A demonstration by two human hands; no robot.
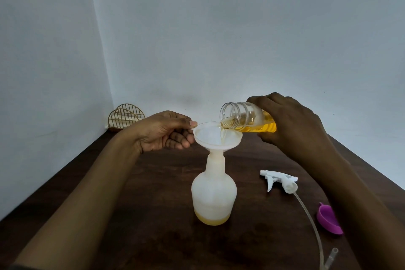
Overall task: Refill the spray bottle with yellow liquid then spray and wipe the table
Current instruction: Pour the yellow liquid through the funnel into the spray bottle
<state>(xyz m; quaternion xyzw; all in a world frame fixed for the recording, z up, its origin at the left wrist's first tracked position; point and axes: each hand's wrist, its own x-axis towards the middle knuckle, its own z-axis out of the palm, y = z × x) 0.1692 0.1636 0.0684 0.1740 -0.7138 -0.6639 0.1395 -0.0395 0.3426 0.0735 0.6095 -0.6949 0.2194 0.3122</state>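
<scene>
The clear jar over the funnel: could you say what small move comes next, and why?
Probably tip the jar slightly further with the right hand: it has yellow liquid left, and the spray bottle has only a shallow layer.

Tube (307, 212) cut off (bottom edge), jar (245, 116) base hidden

Yellow liquid (264, 127) colours a clear jar (243, 116) and the base of a milky-white spray bottle (213, 190); funnel (208, 137) and trigger head (282, 181) white, cap (328, 219) purple, table (153, 204) dark brown wood grain, wire rack (126, 118) gold.
</scene>
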